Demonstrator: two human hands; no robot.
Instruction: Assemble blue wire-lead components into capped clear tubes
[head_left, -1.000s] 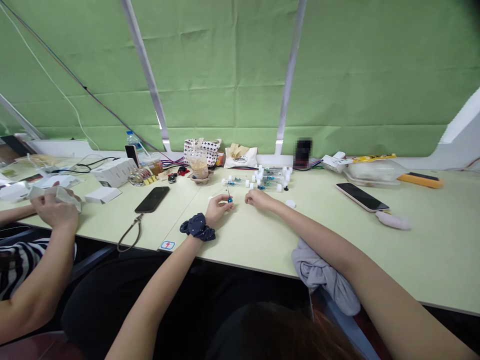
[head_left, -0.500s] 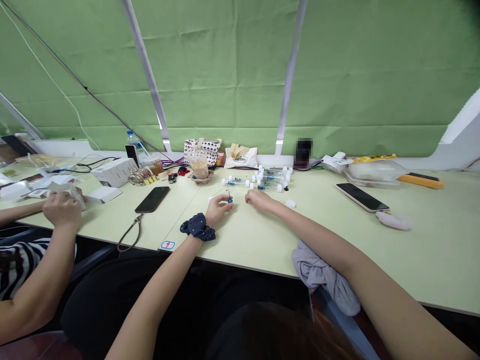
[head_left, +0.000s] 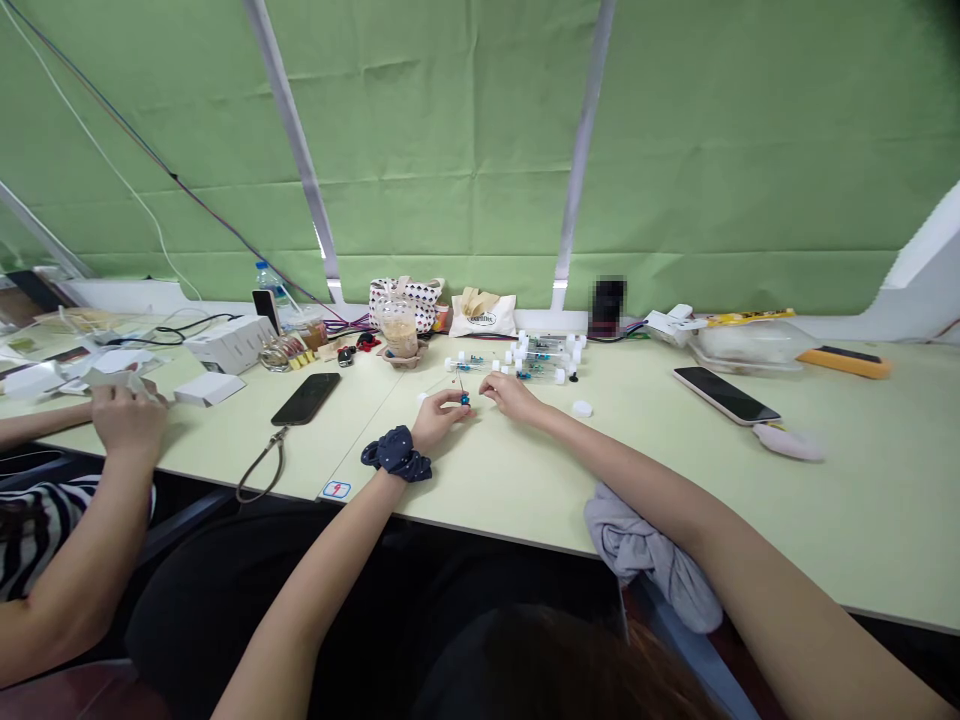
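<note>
My left hand [head_left: 439, 420] pinches a small blue part with thin dark leads [head_left: 465, 399] between thumb and fingertips, just above the table. To its right, my right hand [head_left: 511, 396] has its thumb and fingers drawn together, a short gap from the blue part. Whatever those fingers hold, if anything, is too small to make out. Behind both hands lie several clear tubes with white caps [head_left: 551, 345], with small blue pieces inside. A loose white cap [head_left: 582, 409] rests on the table to the right of my right hand.
On the left lie a dark phone [head_left: 305, 399] with a strap and white boxes [head_left: 229, 343]. A drink cup [head_left: 399, 328] stands behind. Another phone [head_left: 726, 394] and a plastic container [head_left: 746, 347] are to the right. A co-worker's hand [head_left: 129, 420] handles white material at far left.
My right hand has shifted slightly left, toward the blue part in my left hand. The left hand has barely moved, keeping its pinch. The co-worker's hand and white material have shifted a little.
</note>
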